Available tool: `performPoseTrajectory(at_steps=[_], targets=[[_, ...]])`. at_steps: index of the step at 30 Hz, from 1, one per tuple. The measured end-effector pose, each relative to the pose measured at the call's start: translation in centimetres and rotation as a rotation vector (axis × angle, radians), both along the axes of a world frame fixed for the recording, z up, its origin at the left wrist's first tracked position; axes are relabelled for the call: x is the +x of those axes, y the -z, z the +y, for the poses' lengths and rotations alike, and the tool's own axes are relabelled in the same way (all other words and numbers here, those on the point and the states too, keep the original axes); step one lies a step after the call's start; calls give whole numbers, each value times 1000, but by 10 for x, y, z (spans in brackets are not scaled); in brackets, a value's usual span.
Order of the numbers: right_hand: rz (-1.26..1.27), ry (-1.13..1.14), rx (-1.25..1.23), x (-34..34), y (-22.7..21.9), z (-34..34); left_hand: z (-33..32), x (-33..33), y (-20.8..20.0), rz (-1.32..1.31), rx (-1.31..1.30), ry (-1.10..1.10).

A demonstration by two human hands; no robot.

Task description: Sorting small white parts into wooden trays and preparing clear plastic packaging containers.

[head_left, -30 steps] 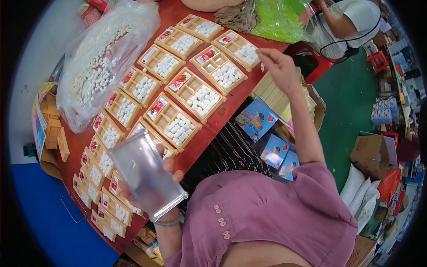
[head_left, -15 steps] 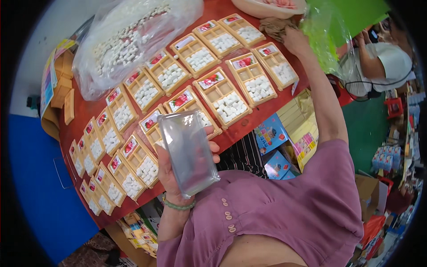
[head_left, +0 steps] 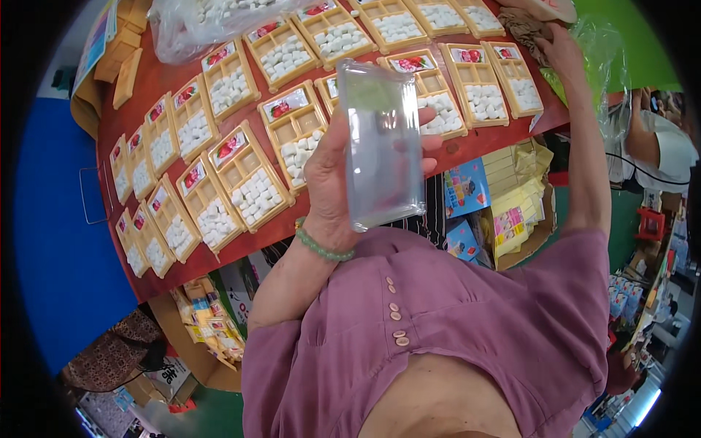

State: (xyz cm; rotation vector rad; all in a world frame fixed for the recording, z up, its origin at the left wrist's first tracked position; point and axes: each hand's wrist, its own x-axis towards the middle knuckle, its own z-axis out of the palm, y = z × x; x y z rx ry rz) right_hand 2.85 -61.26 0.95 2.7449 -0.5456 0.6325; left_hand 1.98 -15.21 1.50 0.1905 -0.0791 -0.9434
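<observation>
From my seat I see the left hand (head_left: 332,182) raised above the red worktop (head_left: 467,146), closed around a clear plastic lid (head_left: 382,142) that it holds upright; the thumb side wraps the lid's left edge and fingertips (head_left: 429,141) show at its right edge, seen partly through the plastic. A green bead bracelet (head_left: 321,247) sits on that wrist. The lid hangs in front of the nearest row of trays, hiding part of one of them. The right hand (head_left: 561,52) is stretched far out to the upper right corner of the worktop, lying on a crumpled brownish cloth or paper (head_left: 527,28) beside a green-tinted plastic bag (head_left: 613,66); I cannot tell how far its fingers are curled or whether it grips anything. Across the worktop lie many yellow cardboard trays (head_left: 248,182) in slanted rows, each filled with small white pieces and carrying a red picture label at one end. A large clear bag of the same white pieces (head_left: 212,22) sits at the upper left. Beyond the left end stand stacked flat yellow cartons (head_left: 124,66). Under the worktop's near edge I see blue printed boxes (head_left: 467,190) and an open carton of yellow packs (head_left: 515,197). Another person's arm (head_left: 642,135) shows at the far right.
</observation>
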Motion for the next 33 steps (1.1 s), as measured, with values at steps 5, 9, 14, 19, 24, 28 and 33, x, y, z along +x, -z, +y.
performPoseTrajectory(at_steps=[5, 9, 14, 19, 24, 28, 33], targets=[[-234, -393, 1031, -47, -47, 166, 1, -10, 1, -67, 145, -35], [-62, -654, 1601, -105, -78, 290, 3, -20, 1, -268, 203, -29], [-74, -595, 1871, -126, -51, 325, -6, -33, -6, -388, 330, -24], [-49, -511, 2178, -141, -31, 322, 0, -38, 3, -374, 299, 109], [-73, -478, 2259, -152, -20, 326, 0, -45, 14, -298, 202, 179], [-53, -474, 2223, -157, -21, 322, -1, -45, 14, -333, 205, 189], [-21, -475, 2202, -164, -25, 315, -5, -47, 16, -312, 246, 246]])
